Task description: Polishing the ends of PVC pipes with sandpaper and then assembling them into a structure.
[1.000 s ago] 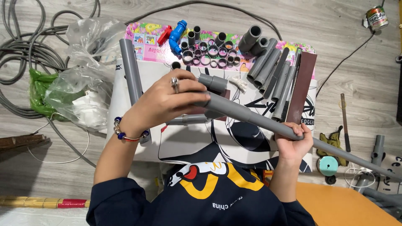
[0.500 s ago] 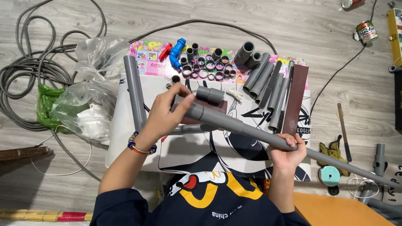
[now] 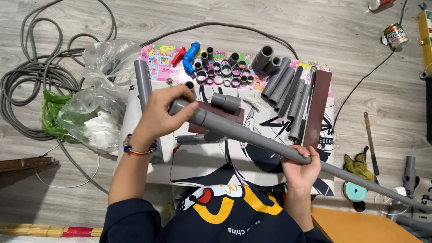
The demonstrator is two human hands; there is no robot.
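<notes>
I hold a long grey plastic pipe [image 3: 252,137] slanting from upper left down to the right edge. My left hand [image 3: 164,114] is closed around its upper end, where a grey fitting [image 3: 180,106] sits on the pipe. My right hand [image 3: 300,165] grips the pipe near its middle. Under the pipe lies a white printed mat [image 3: 270,121] with a brown sheet [image 3: 225,116], a short grey coupling [image 3: 226,102] and a small pipe piece [image 3: 191,139] on it.
Several cut grey pipes [image 3: 288,92], a row of ring fittings [image 3: 222,74] and a blue valve [image 3: 191,56] lie at the mat's far side. Plastic bags [image 3: 92,114] and coiled grey cable [image 3: 33,76] lie left. A tin can [image 3: 396,35], hand tool [image 3: 370,141] and pipe fittings [image 3: 407,173] lie right.
My left hand has shifted over the fitting at the pipe's upper end. The pipe stays held at the same slant, and the view has tilted slightly.
</notes>
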